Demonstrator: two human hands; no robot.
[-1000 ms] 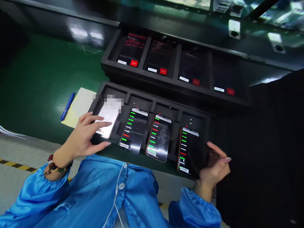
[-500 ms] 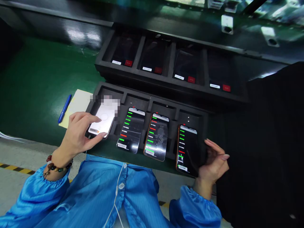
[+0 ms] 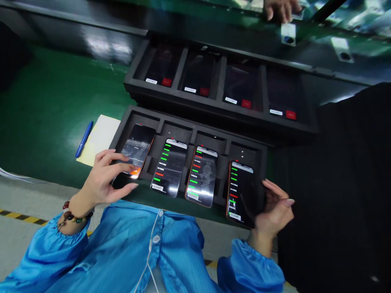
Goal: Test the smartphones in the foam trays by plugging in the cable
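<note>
Four phones lie in a row on the near black foam tray. My left hand is open, a fingertip on the lower screen of the leftmost phone, which is dark with an orange area at its bottom. Lists of green, white and red text show on the second phone, the third phone and the rightmost phone. Beside that last phone's right edge is my right hand, fingers apart and curved, holding nothing.
A second foam tray behind holds several dark phones with white and red labels. At left lie a blue pen and a pale paper pad. Another person's hand is at the top right, near a metal plate.
The leftmost phone's screen has turned from white to dark with orange. My left index finger has moved down its screen. Another person's hand has appeared at the top. My right hand stays put.
</note>
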